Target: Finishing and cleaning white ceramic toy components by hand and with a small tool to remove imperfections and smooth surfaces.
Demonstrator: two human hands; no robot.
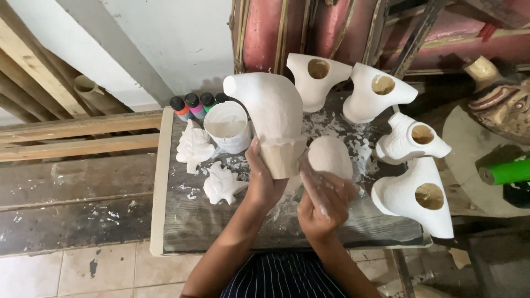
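My left hand [264,179] grips the bare wooden base of a carved piece [271,113] whose curved upper part is coated white. It is held upright over the small wooden table [221,221]. My right hand [324,201], smeared with white paint, hovers just right of the base, fingers together and pointing toward it; whether it holds a brush is unclear. A round white piece [330,156] lies on the table just behind my right hand.
Several white painted carvings with round holes [317,77] [378,91] [411,138] [417,196] stand at the table's back and right. A white paint tub [228,128], small paint bottles [193,105] and two white leaf-shaped carvings [194,146] [222,185] sit at left. A green-handled tool [505,172] lies at right.
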